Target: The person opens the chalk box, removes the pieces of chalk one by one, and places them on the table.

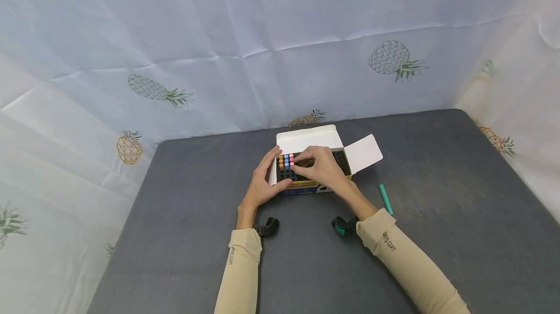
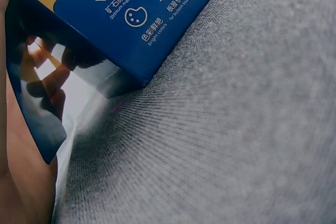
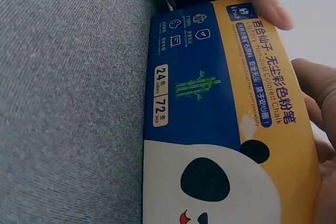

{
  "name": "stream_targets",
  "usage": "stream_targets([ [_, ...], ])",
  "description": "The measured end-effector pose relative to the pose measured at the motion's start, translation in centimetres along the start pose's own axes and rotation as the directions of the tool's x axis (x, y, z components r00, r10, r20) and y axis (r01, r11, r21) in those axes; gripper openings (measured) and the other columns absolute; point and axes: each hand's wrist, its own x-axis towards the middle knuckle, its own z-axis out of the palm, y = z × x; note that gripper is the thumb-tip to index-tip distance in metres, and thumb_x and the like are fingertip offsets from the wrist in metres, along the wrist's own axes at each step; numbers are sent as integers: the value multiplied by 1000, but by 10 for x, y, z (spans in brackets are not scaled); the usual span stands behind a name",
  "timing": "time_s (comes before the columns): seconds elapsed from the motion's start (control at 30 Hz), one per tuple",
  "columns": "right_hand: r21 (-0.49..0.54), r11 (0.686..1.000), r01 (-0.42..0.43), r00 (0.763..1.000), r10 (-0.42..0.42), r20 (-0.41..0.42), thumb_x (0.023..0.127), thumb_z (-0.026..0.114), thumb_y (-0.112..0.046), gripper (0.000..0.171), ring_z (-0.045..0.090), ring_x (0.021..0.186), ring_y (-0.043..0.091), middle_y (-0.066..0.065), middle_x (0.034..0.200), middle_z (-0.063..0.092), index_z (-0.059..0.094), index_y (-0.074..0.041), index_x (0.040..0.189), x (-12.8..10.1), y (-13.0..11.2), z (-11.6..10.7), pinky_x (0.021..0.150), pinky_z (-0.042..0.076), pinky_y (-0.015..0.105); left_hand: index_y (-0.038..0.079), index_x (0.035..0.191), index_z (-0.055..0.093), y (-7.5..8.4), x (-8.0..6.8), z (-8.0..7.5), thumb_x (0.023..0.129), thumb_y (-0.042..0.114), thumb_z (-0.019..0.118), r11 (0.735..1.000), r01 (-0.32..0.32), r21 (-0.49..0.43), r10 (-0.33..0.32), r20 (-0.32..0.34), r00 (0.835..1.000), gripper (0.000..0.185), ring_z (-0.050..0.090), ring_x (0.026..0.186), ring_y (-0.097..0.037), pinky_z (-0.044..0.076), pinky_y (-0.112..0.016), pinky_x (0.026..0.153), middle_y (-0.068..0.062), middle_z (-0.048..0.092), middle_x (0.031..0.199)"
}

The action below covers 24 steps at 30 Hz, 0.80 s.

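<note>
While the right hand (image 1: 321, 165) seems to pinch a pink chalk (image 1: 292, 164) upright between its fingertips, the left hand (image 1: 262, 185) grips the box (image 3: 205, 40) left of those fingers.

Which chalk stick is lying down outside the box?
The teal one, lying alone on the gray table, right of the chalk box. The orange, blue and pink chalks stand inside the box.

dark grey table (image 1: 183, 236) | open chalk box (image 1: 308, 189) near far edge | teal stick (image 1: 385, 199) lying right of box
</note>
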Motion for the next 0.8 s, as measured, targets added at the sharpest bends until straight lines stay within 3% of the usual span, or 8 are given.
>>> stream_targets([
  [0.17, -36, 999, 4, 1000, -4, 0, 86, 81, -7, 13, 74, 78, 26, 17, 92, 76, 81, 3, 95, 0, 0, 0, 72, 63, 34, 5, 156, 41, 7, 0, 0, 88, 36, 81, 1000, 2, -22, -2, 5, 1000, 85, 27, 157, -38, 33, -64, 120, -16, 27, 169],
  [0.27, -49, 999, -10, 1000, 10, -3, 86, 81, -7, 12, 73, 77, 26, 16, 91, 77, 82, 2, 93, 0, -2, 1, 71, 63, 35, -2, 155, 40, 24, 0, -2, 88, 23, 82, 1000, 9, -25, -9, 11, 1000, 83, 27, 155, -43, 33, -66, 119, -23, 27, 168],
  [0.43, -69, 997, -38, 999, 38, -9, 86, 81, -8, 11, 72, 76, 24, 15, 91, 76, 82, 1, 93, 1, -4, 3, 70, 62, 34, -6, 152, 42, 45, -1, -6, 89, 29, 81, 1000, 17, -20, -17, 21, 1000, 83, 28, 154, -45, 33, -65, 119, -27, 29, 166],
  [0.57, -73, 997, -18, 999, 15, -35, 86, 80, -7, 11, 72, 74, 22, 15, 89, 75, 82, 2, 94, 2, -5, 3, 68, 62, 31, -6, 152, 42, 46, -1, -7, 89, 34, 81, 1000, 12, -26, -12, 21, 1000, 84, 28, 154, -46, 33, -66, 119, -27, 29, 165],
  [0.8, -9, 1000, 23, 994, -24, -102, 89, 76, -8, 14, 73, 73, 23, 15, 87, 75, 81, 2, 98, 7, -8, 3, 67, 63, 31, -6, 153, 41, 43, -1, -6, 90, 25, 80, 999, 1, -47, 1, 24, 1000, 81, 27, 154, -46, 32, -66, 119, -28, 28, 165],
])
